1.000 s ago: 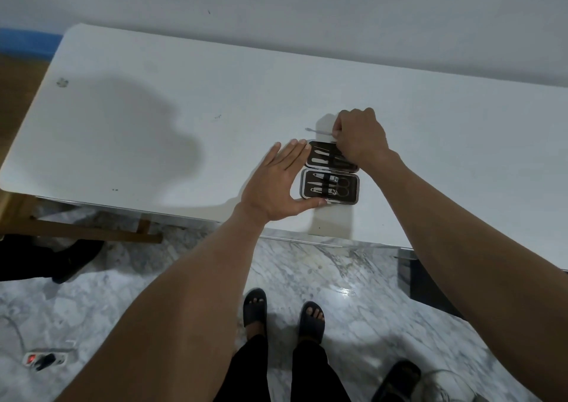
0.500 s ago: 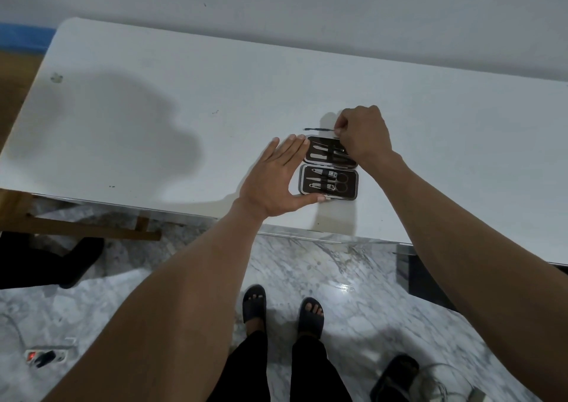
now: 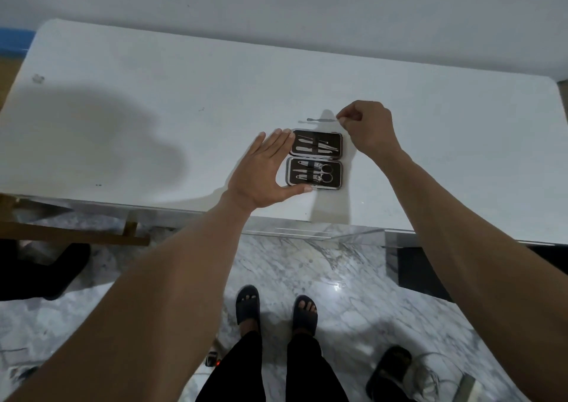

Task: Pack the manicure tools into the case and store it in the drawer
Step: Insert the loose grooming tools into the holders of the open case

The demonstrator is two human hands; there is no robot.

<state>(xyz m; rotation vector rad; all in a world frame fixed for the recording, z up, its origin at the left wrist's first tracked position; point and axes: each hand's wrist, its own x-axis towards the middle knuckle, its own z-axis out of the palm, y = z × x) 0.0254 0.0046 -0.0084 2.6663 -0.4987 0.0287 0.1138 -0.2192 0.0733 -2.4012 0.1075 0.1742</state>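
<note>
The manicure case [image 3: 315, 159] lies open on the white table [image 3: 153, 100], two dark halves with several metal tools strapped in, scissors in the near half. My left hand [image 3: 264, 171] is flat against the case's left side, fingers straight, thumb along its near edge. My right hand [image 3: 367, 126] is beyond the case's far right corner and pinches the right end of a thin metal tool [image 3: 321, 120], which sticks out to the left just above the table.
The table's near edge runs just below the case. Under it are a marble floor [image 3: 322, 266], my sandalled feet, a dark object [image 3: 421, 275] at the right and wooden bars [image 3: 70, 232] at the left. A wall stands behind the table.
My right hand has lifted off the case's far half and moved right and away, now pinching the thin tool's end. My left hand stays against the case.
</note>
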